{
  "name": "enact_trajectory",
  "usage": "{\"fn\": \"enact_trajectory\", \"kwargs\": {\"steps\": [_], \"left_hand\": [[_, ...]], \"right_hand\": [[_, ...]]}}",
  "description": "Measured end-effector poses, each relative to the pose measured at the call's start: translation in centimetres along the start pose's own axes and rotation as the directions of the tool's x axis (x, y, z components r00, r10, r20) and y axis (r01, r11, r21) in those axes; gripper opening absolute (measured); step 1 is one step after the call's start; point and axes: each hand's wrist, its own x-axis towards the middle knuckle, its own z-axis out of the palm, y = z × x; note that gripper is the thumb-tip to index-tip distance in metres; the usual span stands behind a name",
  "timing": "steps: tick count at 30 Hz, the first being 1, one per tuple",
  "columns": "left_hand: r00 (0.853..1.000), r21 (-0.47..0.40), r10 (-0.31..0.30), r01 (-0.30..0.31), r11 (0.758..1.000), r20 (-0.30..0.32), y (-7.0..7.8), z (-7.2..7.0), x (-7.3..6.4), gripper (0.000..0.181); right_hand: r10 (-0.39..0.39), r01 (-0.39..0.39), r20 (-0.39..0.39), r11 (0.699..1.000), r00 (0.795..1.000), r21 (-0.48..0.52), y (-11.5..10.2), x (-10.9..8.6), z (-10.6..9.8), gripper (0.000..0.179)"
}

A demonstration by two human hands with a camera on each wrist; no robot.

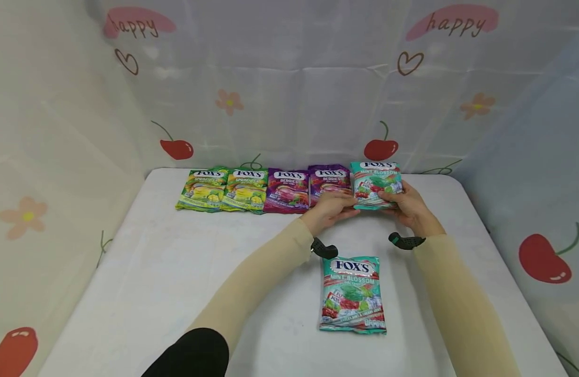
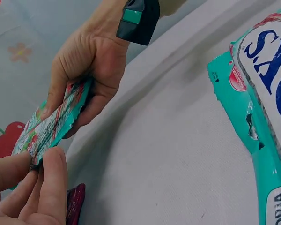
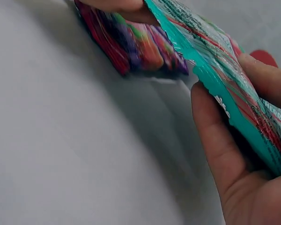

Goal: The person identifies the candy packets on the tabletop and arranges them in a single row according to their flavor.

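Observation:
Both hands hold one teal Mint Blossom candy bag (image 1: 377, 183) at the right end of a row along the table's back. My left hand (image 1: 331, 210) pinches its lower left corner between thumb and fingers, as the left wrist view shows. On the opposite side my right hand (image 1: 414, 209) grips the bag, thumb on the front and fingers behind. In the right wrist view the bag's lower edge (image 3: 210, 82) is tilted and raised off the table. A second Mint Blossom bag (image 1: 353, 296) lies flat nearer the front, between the forearms.
Left of the held bag, two purple Berries bags (image 1: 287, 191) and two yellow-green Springtea bags (image 1: 204, 189) make up the row. The white table (image 1: 176, 293) meets a printed cloth backdrop (image 1: 289, 94) behind and at both sides.

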Motion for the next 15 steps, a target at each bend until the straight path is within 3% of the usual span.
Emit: {"fn": "enact_trajectory", "kwargs": {"steps": [6,15], "left_hand": [[0.998,-0.007,-0.029,0.029,1.0,-0.063,-0.5,0.6,0.7,0.027],[0.98,0.02,0.007,-0.003,1.0,-0.197,-1.5,1.2,1.5,0.027]], "right_hand": [[0.045,-0.045,0.007,0.999,0.999,0.01,0.0,1.3,-0.6,0.091],[0.028,-0.029,-0.013,0.995,1.0,-0.091,1.0,3.0,-0.9,0.093]]}}
